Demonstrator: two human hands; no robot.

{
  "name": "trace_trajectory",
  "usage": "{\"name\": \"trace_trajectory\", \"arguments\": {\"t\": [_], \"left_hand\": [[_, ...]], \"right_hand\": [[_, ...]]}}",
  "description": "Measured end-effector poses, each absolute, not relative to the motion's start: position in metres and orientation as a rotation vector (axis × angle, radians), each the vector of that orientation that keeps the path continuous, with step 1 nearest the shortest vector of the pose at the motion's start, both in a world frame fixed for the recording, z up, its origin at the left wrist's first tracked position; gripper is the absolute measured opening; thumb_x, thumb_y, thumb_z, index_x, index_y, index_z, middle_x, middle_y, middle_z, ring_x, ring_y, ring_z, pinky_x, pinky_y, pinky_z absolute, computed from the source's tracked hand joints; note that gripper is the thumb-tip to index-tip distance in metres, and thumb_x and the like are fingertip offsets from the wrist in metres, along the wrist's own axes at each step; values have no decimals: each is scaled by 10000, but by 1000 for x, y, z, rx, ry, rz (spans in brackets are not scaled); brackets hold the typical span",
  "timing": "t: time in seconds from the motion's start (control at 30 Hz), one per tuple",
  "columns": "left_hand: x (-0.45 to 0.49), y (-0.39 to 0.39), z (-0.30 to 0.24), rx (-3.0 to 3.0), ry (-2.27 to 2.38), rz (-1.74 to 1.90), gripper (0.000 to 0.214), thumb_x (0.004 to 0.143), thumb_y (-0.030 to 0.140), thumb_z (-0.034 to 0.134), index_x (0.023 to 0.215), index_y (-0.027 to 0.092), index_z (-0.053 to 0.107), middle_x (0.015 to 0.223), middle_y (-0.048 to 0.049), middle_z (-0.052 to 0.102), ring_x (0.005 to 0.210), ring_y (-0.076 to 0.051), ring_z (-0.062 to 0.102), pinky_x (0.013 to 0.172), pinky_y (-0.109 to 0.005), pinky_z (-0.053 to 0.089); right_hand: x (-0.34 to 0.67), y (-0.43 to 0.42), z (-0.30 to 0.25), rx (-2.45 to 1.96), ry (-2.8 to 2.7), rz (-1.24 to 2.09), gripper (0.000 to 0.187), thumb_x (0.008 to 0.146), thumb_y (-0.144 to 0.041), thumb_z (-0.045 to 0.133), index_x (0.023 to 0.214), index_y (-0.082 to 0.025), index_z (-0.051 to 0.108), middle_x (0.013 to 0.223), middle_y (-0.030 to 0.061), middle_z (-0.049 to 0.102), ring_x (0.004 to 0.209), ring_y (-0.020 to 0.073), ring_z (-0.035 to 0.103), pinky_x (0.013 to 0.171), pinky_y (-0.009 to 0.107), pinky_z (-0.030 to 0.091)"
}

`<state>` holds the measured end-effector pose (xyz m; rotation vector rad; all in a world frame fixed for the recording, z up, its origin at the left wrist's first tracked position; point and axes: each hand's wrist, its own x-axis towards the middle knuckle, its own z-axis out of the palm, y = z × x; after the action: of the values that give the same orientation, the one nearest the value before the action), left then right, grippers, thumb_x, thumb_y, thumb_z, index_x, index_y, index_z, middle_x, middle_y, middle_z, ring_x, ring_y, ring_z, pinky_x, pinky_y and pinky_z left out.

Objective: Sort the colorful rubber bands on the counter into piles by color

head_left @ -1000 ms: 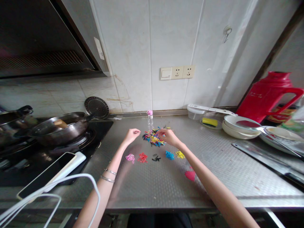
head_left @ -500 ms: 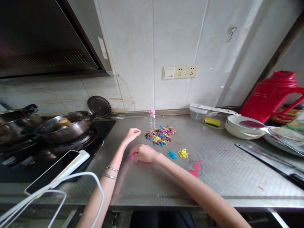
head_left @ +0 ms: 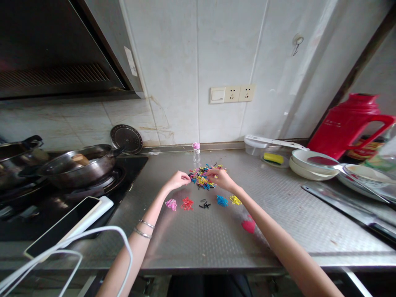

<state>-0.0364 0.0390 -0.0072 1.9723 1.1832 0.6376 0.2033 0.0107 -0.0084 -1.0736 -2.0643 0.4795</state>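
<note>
Bands (head_left: pixel 202 181), mixed colours: heaped on the counter (head_left: pixel 185 243) beyond five single-colour piles (head_left: pixel 187 203). Left hand (head_left: pixel 178 179) at the heap's edge, right hand (head_left: pixel 224 180) over it; fingers curled, grip unclear. Possible faults: tangled loops dragging neighbours; right forearm (head_left: pixel 262 218) brushing the yellow pile (head_left: pixel 235 200).

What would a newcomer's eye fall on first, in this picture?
Probably the large red thermos at the right. Then the mixed heap of colourful bands on the counter, with the right hand at its right side. Five single-colour piles form a row nearer the camera.
</note>
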Motion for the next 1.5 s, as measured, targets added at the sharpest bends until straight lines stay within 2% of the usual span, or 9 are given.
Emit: {"name": "trace_trajectory", "arguments": {"t": [0.13, 0.37, 0.6, 0.77, 1.13, 1.27, 1.37, 1.5], "left_hand": [[-22, 28, -10, 2101, 1159, 547, 244, 670, 296, 565, 750, 88, 665, 659, -49, 640, 599, -129, 548, 588, -222, 395], [-1, 14, -23, 2274, 1333, 498, 334, 651, 434, 601, 767, 126, 656, 593, -4, 595, 521, -108, 487, 530, -210, 333], [3, 9, -19, 2326, 1419, 511, 203, 696, 314, 558, 737, 141, 657, 629, -20, 622, 562, -116, 527, 556, -209, 350], [1, 11, -17, 2323, 1379, 538, 190, 698, 230, 513, 743, 139, 674, 724, -50, 663, 645, -136, 570, 610, -213, 390], [-11, 31, -28, 2104, 1191, 656, 217, 675, 270, 556, 723, 93, 671, 712, -71, 667, 649, -143, 579, 640, -232, 421], [-11, 28, -16, 1939, 1147, 690, 233, 655, 293, 592, 727, 85, 667, 641, -49, 636, 561, -104, 525, 557, -209, 394], [-12, 22, -4, 1848, 1163, 666, 265, 656, 328, 598, 747, 88, 662, 562, -13, 580, 467, -66, 435, 455, -184, 317], [-13, 16, 5, 1771, 1167, 666, 302, 647, 360, 609, 761, 83, 647, 525, 14, 522, 418, -37, 347, 407, -172, 239]], "right_hand": [[239, 16, -25, -1211, -1974, 439, 225, 709, -180, 504, 850, -149, 676, 758, 38, 673, 680, 145, 598, 667, 242, 451], [254, 19, -39, -1230, -2038, 445, 218, 695, -174, 499, 813, -157, 682, 787, 36, 678, 688, 141, 603, 665, 231, 450], [253, 19, -41, -1258, -2038, 417, 217, 698, -186, 511, 835, -177, 679, 825, 38, 683, 732, 153, 609, 689, 238, 448], [257, 17, -38, -1279, -2018, 405, 227, 710, -182, 500, 841, -183, 685, 826, 35, 685, 727, 146, 608, 689, 235, 449], [260, 16, -38, -1300, -1988, 383, 218, 702, -192, 510, 828, -171, 687, 770, 40, 679, 679, 144, 601, 662, 232, 452], [259, 14, -36, -1287, -1996, 390, 226, 696, -180, 508, 834, -178, 687, 800, 34, 684, 701, 144, 607, 677, 231, 450], [260, 14, -35, -1297, -1998, 380, 235, 695, -173, 503, 839, -182, 688, 806, 31, 685, 705, 143, 605, 681, 230, 450], [259, 14, -34, -1314, -1998, 382, 219, 696, -173, 506, 818, -174, 688, 781, 36, 679, 690, 142, 597, 687, 240, 454]]}}
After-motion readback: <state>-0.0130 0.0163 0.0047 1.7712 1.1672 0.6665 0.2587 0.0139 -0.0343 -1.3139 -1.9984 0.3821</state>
